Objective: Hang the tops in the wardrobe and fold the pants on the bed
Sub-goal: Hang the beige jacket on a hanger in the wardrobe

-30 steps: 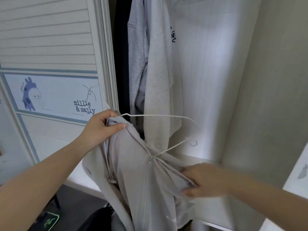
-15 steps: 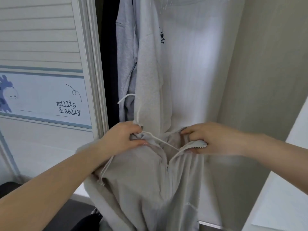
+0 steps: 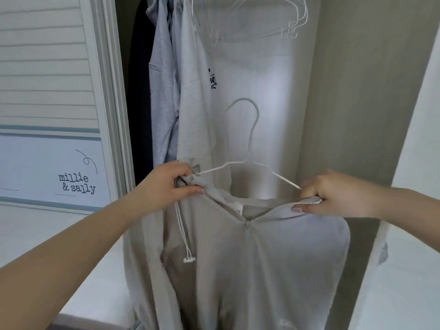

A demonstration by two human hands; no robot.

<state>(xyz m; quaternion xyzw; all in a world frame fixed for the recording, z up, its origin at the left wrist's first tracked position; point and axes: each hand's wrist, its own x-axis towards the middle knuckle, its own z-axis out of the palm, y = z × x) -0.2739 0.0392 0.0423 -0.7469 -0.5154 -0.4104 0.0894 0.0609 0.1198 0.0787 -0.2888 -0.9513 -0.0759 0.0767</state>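
The white wire hanger (image 3: 250, 160) now stands upright, and the hands have spread apart. The left hand (image 3: 166, 184) and right hand (image 3: 338, 196) each pinch a collar edge of the gray zip hoodie (image 3: 262, 258) against it. Behind, inside the wardrobe (image 3: 345, 91), hang a gray sweatshirt (image 3: 190, 96) and empty hangers (image 3: 273, 22).

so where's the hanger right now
Head view, centre: the hanger sits in the zip hoodie, held between left hand and right hand, before the wardrobe.

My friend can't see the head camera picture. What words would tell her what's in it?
Two hands, left hand and right hand, hold a grey zip hoodie on a white wire hanger before an open wardrobe with grey tops hanging.
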